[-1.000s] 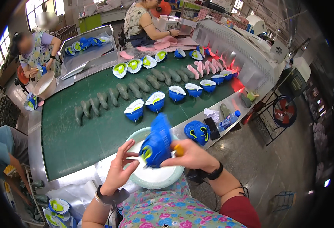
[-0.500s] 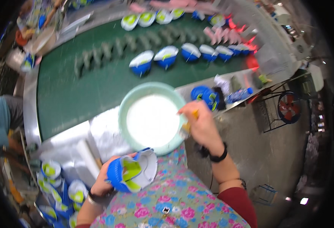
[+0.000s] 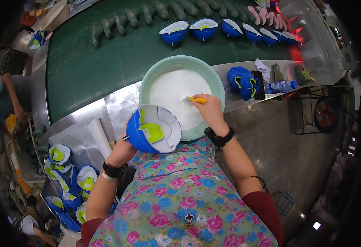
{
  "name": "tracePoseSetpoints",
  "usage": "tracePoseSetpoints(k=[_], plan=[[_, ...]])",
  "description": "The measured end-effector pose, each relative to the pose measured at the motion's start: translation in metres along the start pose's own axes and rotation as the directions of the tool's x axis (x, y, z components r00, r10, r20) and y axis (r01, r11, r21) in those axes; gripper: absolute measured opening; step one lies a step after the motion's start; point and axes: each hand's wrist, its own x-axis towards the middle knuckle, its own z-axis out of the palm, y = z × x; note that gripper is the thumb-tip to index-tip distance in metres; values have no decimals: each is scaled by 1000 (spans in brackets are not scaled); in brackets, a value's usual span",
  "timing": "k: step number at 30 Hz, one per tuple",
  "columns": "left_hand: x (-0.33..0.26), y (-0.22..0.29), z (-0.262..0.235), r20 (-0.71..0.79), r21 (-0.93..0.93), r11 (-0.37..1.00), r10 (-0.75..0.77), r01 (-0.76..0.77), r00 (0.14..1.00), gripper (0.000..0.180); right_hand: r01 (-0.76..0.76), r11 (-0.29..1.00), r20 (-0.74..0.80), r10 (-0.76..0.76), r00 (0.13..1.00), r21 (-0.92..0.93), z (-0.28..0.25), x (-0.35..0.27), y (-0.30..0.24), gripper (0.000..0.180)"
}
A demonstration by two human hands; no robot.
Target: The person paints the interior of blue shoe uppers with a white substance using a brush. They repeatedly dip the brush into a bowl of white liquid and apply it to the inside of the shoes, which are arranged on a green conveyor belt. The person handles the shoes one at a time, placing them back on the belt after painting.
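Above the left hand (image 3: 125,149) sits the gripped blue shoe upper (image 3: 153,129).

A blue shoe upper (image 3: 153,131) with a white lining and a lime-green insole patch is held sole-opening up, tilted toward the camera, just near and left of a pale green basin (image 3: 213,80). The left hand (image 3: 125,146) grips it from beneath at its left side. The round basin sits on the metal surface (image 3: 119,105) at the near edge of the green conveyor, holding white liquid that covers its bottom. A small brush with a yellow handle (image 3: 197,99) lies tipped over the right half of the basin, its head at the liquid, pinched in the fingers (image 3: 201,108) of the right hand (image 3: 209,112).
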Motion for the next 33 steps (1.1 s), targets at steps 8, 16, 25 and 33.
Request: tracePoseSetpoints(k=[8,16,25,33], plan=[[42,10,37,52,-165,984,82,-72,995,59,120,866,134,-209,969,486,-61,-13,-60,21],[53,15,39,-7,33,937,349,-348,937,60,-88,962,38,82,996,257,-53,-15,-37,21],[70,26,46,38,135,814,565,-565,824,59,-90,906,92,57,994,413,-80,-44,-67,22],[68,29,44,-160,-229,969,58,-94,985,36,-107,974,-106,130,986,200,-91,0,-43,18]])
